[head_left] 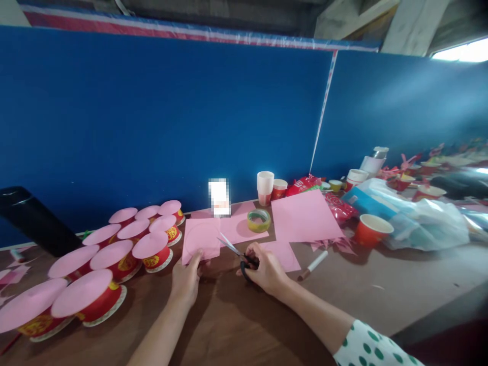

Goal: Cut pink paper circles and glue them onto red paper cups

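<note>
Head view of a brown tabletop (217,325). L hand (185,278) pinches the lower edge of a pink paper square (202,238), thumb on top; a faint curved outline shows on the sheet. R hand (269,269) is closed round the black handles of the scissors (230,245), blades pointing up-L at the square's R edge; whether they touch the paper, can't tell. To L: rows of red cups (157,260) w/ pink discs (150,244) on top, nr a black cylinder (38,218). Beyond the R hand: tape roll (259,228) on pink paper; to its R, a larger pink sheet (307,218). Marker (316,263) just R of the R hand; orange cup (370,235) & clear plastic bag (430,223) farther R. Bkgd: blue panel (171,112).
</note>
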The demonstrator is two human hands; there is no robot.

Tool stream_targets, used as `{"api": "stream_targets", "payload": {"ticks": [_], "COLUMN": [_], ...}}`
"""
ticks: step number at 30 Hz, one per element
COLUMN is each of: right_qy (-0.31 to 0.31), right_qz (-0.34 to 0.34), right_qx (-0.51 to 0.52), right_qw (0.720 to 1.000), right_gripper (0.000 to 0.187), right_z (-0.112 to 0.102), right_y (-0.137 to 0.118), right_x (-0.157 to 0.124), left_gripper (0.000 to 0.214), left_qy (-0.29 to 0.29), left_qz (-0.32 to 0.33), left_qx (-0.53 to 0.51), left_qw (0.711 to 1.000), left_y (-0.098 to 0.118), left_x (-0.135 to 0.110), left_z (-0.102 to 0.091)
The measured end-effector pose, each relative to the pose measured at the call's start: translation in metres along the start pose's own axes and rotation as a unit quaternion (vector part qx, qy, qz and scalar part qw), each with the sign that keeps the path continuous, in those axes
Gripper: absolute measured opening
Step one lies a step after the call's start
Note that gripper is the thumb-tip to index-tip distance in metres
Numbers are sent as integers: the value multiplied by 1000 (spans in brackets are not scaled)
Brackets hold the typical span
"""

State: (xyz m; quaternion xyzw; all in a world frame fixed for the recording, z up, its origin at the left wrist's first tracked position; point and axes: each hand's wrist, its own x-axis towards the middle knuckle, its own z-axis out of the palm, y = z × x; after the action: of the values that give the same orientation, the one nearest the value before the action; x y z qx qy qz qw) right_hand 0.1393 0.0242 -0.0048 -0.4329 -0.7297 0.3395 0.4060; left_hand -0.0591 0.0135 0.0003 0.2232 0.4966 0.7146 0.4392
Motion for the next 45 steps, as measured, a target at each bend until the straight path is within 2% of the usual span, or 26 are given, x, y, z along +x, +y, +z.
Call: {"api": "stream_targets", "payload": {"ticks": [7, 13, 17, 22, 26, 28, 32, 36, 45], "right_qy": [23, 16, -12, -8, 2, 8, 17, -11, -62], "right_qz": [-22, -37, -58, -15, -11, -8, -1, -37, -37], "right_qx": [-35, -74, -50, 0, 17, -9, -83, -171, -315], "right_qw": [999, 996, 997, 1000, 1000, 1000, 996, 984, 946], "right_gripper": [29, 19, 26, 20, 33, 34, 23, 18, 17], "right_z": [-4, -7, -7, -1, 0, -2, -10, -16, -8], "right_y": [3, -1, -2, 3, 7, 9, 7, -4, -16], "right_x": [2, 2, 0, 0, 2, 3, 4, 1, -12], "left_gripper": [22, 22, 20, 22, 22, 23, 19, 17, 16], "left_qy": [7, 4, 1, -7, -5, -2, 16, 52, 72], "left_qz": [-13, -17, -20, -18, -11, -8, 5, 26, 30], "left_qx": [17, 25, 22, 21, 24, 27, 34, 42, 53], "left_qw": [1000, 1000, 1000, 1000, 1000, 1000, 999, 997, 996], "left_y": [1, -2, -2, -4, -5, -4, -2, -2, -4], "left_x": [1, 3, 2, 4, 4, 3, 3, 4, 6], "left_z": [1, 0, -1, -3, -3, -2, -1, -2, -2]}}
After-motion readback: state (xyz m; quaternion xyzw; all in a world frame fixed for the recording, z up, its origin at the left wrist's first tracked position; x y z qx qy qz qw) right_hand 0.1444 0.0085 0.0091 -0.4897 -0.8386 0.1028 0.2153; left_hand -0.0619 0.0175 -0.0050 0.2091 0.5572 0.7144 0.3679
